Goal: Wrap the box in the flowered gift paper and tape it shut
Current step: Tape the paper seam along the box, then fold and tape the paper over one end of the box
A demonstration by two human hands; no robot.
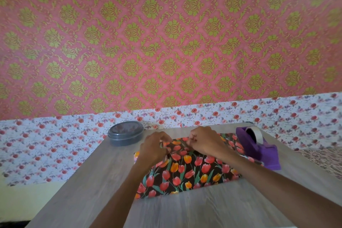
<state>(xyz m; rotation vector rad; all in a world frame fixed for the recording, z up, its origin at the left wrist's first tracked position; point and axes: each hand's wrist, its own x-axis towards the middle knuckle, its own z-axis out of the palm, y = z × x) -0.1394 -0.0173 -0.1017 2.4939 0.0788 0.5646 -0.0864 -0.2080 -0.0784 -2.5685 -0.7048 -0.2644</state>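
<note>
The flowered gift paper (185, 170) – black, printed with red and orange tulips – lies in the middle of the grey wood-grain worktop (83, 181), its near edge flat on the surface and its far part rising to a ridge under the hands. The box is fully hidden beneath the sheet, so only the raised shape of the paper hints at where it sits.

Both hands meet at that far ridge, close together but not touching. The left hand (154, 147) has its fingers curled down over the paper's upper fold and grips it. The right hand (205, 140) is bunched tight, knuckles up, fingertips pinching the paper along the same fold. Both forearms reach in from the near edge of the worktop, the right one crossing over the paper's right side.

Just beside the paper on the right stands a purple tape dispenser (259, 148) with a roll of clear tape (256, 134) seated in it – its base overlaps the sheet's right edge. At the far left of the worktop, apart from the paper, sits a round grey lidded tin (125, 133). Behind rises a wall (166, 33) in pink and gold damask, with a white rose-printed band (37, 144) below.
</note>
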